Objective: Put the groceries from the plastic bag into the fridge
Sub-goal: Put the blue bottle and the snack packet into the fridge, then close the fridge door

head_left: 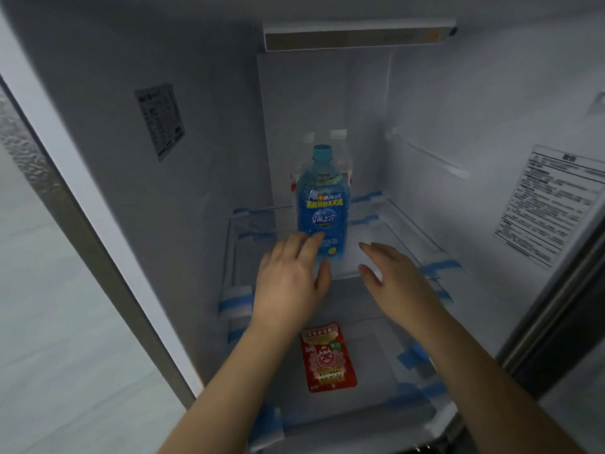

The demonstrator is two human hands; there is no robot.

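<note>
1. Inside, the fridge (108, 132) stands open, with a blue bottle (322, 211) upright on a glass shelf (386, 224) near the middle of the compartment.
2. Just behind the blue bottle stand two clear bottles (339, 139), mostly hidden by it.
3. The left hand (291, 276) reaches in with fingers straight and spread, its fingertips against the lower left side of the blue bottle; the grip is not closed round it.
4. The right hand (393, 273) hovers just to the right of the bottle, fingers relaxed and apart, holding nothing and clear of the bottle.
5. On the lower shelf (376, 342), below both hands, a red packet (327, 357) lies flat.
6. Blue tape (235, 301) marks the shelf edges, and printed labels (160, 121) sit on the side walls.
</note>
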